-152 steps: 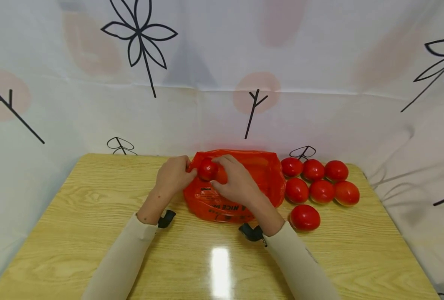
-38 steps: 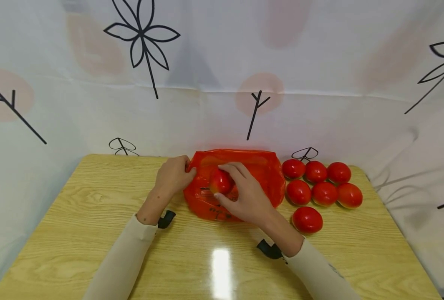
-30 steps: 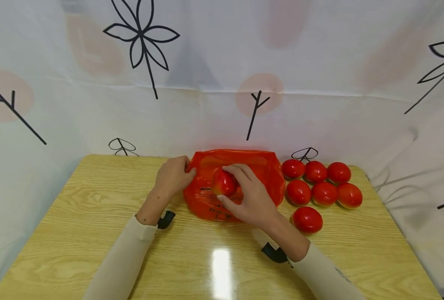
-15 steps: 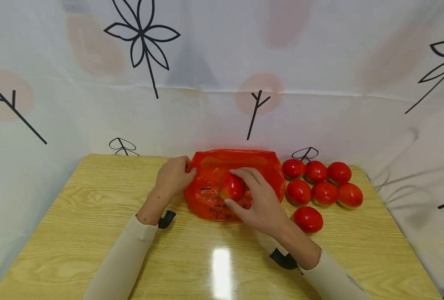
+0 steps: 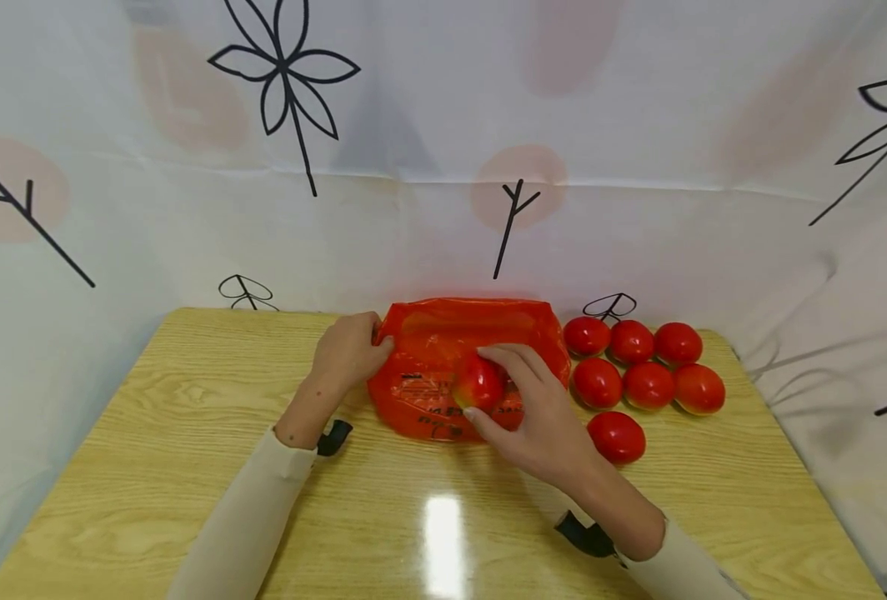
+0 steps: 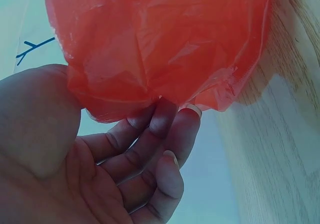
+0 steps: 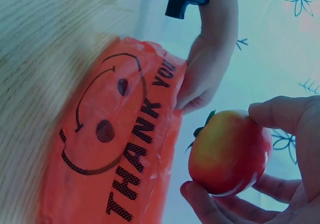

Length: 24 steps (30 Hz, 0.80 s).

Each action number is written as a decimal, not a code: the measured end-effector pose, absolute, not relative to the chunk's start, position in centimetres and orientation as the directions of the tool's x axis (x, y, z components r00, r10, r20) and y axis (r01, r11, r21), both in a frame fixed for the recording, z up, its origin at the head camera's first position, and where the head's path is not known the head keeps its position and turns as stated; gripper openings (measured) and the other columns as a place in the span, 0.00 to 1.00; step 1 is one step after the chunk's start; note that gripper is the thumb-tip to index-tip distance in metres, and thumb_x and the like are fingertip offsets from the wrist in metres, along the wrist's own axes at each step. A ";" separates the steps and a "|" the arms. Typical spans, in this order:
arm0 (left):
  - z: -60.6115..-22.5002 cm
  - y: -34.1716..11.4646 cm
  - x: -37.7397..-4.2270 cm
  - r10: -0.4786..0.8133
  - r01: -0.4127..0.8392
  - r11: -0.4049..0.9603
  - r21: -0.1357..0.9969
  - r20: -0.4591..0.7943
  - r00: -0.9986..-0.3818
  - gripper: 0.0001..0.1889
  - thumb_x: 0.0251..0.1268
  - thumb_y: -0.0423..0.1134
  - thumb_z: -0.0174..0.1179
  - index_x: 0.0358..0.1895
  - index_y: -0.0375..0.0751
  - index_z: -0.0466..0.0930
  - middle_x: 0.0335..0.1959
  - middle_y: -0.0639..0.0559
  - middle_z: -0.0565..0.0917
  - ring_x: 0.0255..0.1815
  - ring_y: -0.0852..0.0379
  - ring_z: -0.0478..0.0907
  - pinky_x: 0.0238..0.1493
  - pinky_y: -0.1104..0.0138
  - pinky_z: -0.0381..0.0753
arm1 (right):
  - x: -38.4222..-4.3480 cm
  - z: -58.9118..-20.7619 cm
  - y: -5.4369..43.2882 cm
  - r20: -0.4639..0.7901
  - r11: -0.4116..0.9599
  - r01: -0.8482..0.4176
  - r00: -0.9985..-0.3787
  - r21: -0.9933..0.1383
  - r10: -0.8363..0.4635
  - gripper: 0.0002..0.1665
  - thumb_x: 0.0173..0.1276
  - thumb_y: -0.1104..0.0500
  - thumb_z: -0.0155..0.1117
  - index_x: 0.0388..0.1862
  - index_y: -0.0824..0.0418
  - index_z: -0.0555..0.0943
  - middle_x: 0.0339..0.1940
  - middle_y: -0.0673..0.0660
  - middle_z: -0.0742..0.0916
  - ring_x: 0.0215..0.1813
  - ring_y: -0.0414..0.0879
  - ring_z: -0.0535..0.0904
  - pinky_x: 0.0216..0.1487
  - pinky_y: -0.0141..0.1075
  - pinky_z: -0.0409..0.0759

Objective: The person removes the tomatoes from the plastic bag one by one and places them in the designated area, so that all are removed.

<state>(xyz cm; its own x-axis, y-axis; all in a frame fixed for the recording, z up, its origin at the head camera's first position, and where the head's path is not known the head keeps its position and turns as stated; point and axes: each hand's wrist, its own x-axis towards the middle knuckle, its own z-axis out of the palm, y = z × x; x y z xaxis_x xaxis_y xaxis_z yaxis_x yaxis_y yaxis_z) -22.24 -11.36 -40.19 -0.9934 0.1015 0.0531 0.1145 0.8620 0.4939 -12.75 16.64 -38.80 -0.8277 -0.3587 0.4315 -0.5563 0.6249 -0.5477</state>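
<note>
In the head view, a red plastic bag (image 5: pixel 481 321) lies on the table with its mouth spread open. My left hand (image 5: pixel 348 350) grips the bag's left edge; the left wrist view shows the fingers (image 6: pixel 165 116) curled against the bag's film (image 6: pixel 165 43). Above the bag's front half, my right hand (image 5: pixel 544 421) holds a red tomato (image 5: pixel 479 383) between thumb and fingers. Seen from the right wrist, that tomato (image 7: pixel 230 151) has a yellowish top with green leaves. It is apart from the bag (image 7: pixel 125 129), whose side bears a smiling face and "THANK YOU".
Several red tomatoes (image 5: pixel 642 385) sit in rows right of the bag, close to its right edge. One more tomato (image 5: pixel 617 437) lies nearer me, beside my right forearm. The wooden table (image 5: pixel 211 392) meets a patterned white cloth (image 5: pixel 413 225) at the back.
My right hand has carried the tomato from the bag's left side rightward and towards me, and the tomato has tilted. My left hand has kept its grip on the bag's edge.
</note>
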 end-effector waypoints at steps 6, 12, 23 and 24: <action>-40.1 -11.3 -22.2 0.104 0.111 0.862 0.495 0.042 -0.994 0.10 0.74 0.42 0.61 0.38 0.39 0.80 0.24 0.48 0.78 0.24 0.51 0.74 0.23 0.64 0.71 | -12.2 -38.6 17.3 0.426 0.633 -0.535 -0.841 -0.559 -0.335 0.42 0.61 0.52 0.82 0.72 0.52 0.75 0.68 0.49 0.79 0.62 0.44 0.79 0.57 0.47 0.86; -40.0 -11.3 -22.3 0.102 0.107 0.861 0.496 0.038 -0.994 0.10 0.74 0.42 0.61 0.38 0.39 0.80 0.25 0.48 0.78 0.25 0.51 0.75 0.24 0.64 0.71 | -11.7 -38.7 18.1 0.411 0.648 -0.504 -0.859 -0.571 -0.306 0.41 0.61 0.52 0.82 0.72 0.51 0.75 0.67 0.48 0.80 0.64 0.45 0.78 0.60 0.49 0.85; -39.9 -11.4 -22.1 0.107 0.104 0.863 0.494 0.022 -0.994 0.10 0.74 0.43 0.61 0.39 0.38 0.80 0.25 0.48 0.78 0.24 0.52 0.74 0.23 0.65 0.71 | -10.9 -38.8 19.5 0.387 0.678 -0.462 -0.881 -0.572 -0.273 0.40 0.61 0.53 0.83 0.71 0.51 0.76 0.67 0.49 0.81 0.63 0.46 0.79 0.57 0.51 0.86; -39.9 -11.4 -22.1 0.107 0.104 0.863 0.495 0.023 -0.994 0.10 0.74 0.43 0.61 0.39 0.39 0.80 0.25 0.48 0.78 0.24 0.52 0.74 0.23 0.65 0.71 | -10.9 -38.8 19.7 0.385 0.682 -0.458 -0.882 -0.570 -0.271 0.40 0.61 0.53 0.83 0.71 0.51 0.76 0.67 0.49 0.81 0.63 0.46 0.79 0.56 0.50 0.87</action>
<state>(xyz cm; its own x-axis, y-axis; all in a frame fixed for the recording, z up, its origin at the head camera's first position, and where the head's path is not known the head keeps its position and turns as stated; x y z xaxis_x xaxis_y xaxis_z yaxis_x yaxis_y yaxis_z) -22.11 -11.41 -39.95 -0.9940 0.1066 0.0232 0.1041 0.8628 0.4947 -10.90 19.68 -38.78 -0.8822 -0.2705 0.3855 -0.4582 0.6819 -0.5701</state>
